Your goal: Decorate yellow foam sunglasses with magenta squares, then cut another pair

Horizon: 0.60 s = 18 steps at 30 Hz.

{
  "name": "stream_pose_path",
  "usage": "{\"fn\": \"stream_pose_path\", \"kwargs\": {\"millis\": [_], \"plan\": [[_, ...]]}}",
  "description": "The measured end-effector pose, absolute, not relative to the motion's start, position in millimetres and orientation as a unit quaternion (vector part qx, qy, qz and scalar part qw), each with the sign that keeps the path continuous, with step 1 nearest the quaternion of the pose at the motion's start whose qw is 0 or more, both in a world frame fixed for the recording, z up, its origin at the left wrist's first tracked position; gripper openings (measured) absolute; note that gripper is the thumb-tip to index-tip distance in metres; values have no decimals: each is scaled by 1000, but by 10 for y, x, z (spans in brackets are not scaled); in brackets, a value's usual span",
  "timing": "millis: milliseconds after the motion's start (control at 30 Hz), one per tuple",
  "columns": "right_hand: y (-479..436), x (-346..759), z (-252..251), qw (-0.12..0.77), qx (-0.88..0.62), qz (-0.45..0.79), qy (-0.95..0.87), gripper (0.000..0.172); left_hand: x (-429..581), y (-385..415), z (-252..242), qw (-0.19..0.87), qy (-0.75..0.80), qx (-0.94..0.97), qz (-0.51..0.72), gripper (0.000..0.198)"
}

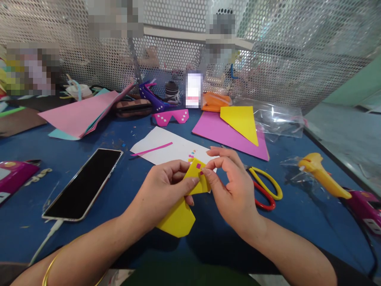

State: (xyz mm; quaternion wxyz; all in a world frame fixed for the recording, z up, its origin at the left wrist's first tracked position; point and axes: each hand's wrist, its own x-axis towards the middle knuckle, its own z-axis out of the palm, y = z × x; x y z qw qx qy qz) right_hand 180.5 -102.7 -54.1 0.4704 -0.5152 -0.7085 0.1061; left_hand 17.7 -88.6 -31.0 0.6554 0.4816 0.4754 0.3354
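A yellow cutout is held above the blue table, between the two hands. It is gripped by the left hand, the thumb pressed on its face and the other fingers curled behind it; its middle is hidden there. On its upper part a pink square is seen. A second one, partly covered, is met by the thumb and forefinger of the right hand, which are brought close together (whether it is pinched or only touched cannot be told). Beyond the hands, a pink strip and small bits are borne by a white sheet. Scissors are seen just beside the right hand, their blades mostly hidden. Pink glasses are set farther back, and a phone is laid to the left.
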Motion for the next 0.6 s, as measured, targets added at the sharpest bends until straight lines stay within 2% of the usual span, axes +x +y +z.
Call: {"fn": "stream_pose_path", "kwargs": {"millis": [600], "plan": [[-1044,1780,-533,490,-498,107,-708,7,184,-899,-260,662,475,471,339,13]]}}
